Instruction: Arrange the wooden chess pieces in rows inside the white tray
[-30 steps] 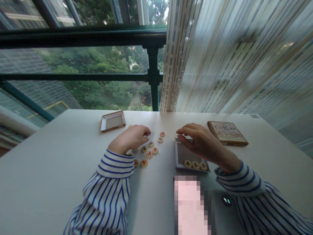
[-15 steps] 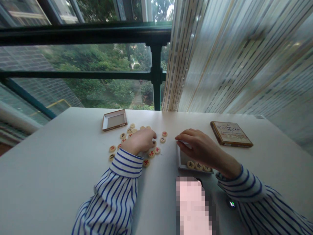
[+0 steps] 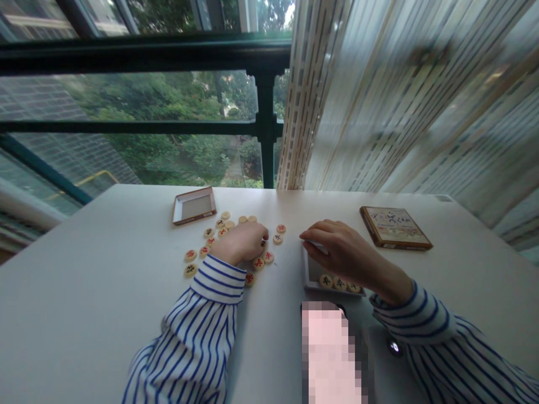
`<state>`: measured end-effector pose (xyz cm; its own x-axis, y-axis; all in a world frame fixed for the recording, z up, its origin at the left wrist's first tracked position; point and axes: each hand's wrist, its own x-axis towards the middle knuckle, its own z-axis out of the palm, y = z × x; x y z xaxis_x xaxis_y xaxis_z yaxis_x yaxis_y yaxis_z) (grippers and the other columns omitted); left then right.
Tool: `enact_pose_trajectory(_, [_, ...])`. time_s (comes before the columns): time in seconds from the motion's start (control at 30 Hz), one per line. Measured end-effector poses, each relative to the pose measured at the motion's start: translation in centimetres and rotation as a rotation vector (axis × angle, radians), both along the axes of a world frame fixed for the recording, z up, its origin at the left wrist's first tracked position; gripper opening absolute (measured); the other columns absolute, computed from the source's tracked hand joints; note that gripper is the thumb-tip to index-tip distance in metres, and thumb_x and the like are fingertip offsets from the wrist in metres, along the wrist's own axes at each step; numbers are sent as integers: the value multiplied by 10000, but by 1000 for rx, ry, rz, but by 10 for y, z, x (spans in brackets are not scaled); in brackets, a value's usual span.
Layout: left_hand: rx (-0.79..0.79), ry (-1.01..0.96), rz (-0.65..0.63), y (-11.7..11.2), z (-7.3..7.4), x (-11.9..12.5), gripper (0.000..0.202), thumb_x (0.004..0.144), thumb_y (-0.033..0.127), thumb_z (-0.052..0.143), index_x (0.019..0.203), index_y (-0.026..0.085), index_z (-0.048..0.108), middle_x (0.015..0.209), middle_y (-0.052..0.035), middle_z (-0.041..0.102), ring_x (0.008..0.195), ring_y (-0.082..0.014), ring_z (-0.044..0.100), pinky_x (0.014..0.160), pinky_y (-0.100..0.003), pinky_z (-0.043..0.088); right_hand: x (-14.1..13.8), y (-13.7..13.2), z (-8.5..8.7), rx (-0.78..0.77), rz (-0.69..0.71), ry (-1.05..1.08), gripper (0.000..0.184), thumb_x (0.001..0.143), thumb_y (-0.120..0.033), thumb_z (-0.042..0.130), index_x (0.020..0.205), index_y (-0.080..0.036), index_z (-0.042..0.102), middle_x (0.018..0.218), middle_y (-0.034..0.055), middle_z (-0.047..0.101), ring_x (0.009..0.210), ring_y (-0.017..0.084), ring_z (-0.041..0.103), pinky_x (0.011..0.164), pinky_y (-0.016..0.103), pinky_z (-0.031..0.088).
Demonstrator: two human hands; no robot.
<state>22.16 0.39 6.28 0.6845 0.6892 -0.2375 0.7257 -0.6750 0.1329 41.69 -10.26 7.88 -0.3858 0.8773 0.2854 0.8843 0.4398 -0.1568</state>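
**A:** Where's the left hand [image 3: 242,242]?

**B:** Middle of the table [image 3: 84,292], curled over the scattered wooden discs [image 3: 190,255], fingertips down among them (can't tell if it's pinching 1).

**A:** And the right hand [image 3: 341,255]?

**B:** Draped loosely on the small tray [image 3: 309,272] nearer the near edge, fingertips on its far rim. Another 3 discs [image 3: 339,283] line its near wall.

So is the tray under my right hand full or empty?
Neither: the tray holds three xiangqi pieces along its near edge; the rest in view is bare.
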Motion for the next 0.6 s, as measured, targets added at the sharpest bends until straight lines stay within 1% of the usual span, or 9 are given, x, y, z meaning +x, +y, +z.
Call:
enact_pose_trajectory(0.1, [13,-17,-11,1,-2,0,294,698,190,489,957,208,629,920,-105,659,837,-223,600,690,-311,443,0,0,0,-1,0,-6,208,837,-203,449,957,-158,613,886,86,626,838,167,540,732,300,373])
enact_pose_trajectory(0.23, [44,-6,-35,1,-4,0,220,703,197,474,832,192,652,837,-110,659,746,-216,601,610,-295,431,0,-1,0,-5,-1,-22,212,843,-209,442,962,-157,610,890,84,625,845,169,541,738,302,373])
enact_pose_trajectory(0.4, [46,10,-33,0,0,1,216,693,195,468,804,187,653,797,-92,658,709,-195,589,565,-266,399,0,-1,1,1,-7,-27,214,845,-211,439,964,-157,608,896,79,625,848,171,541,746,302,375])
enact_pose_trajectory(0.5, [37,-37,-38,0,5,1,231,696,201,470,841,194,649,811,-74,654,706,-177,580,588,-256,397,0,-2,2,20,-13,-17,212,845,-212,439,960,-160,609,888,76,625,835,167,540,739,298,377])
enact_pose_trajectory(0.6, [56,-144,-72,1,8,1,245,712,227,475,891,201,642,854,-62,648,748,-174,577,652,-259,409,1,-3,3,32,-20,-9,207,844,-211,440,952,-162,610,890,72,626,823,163,538,731,295,378])
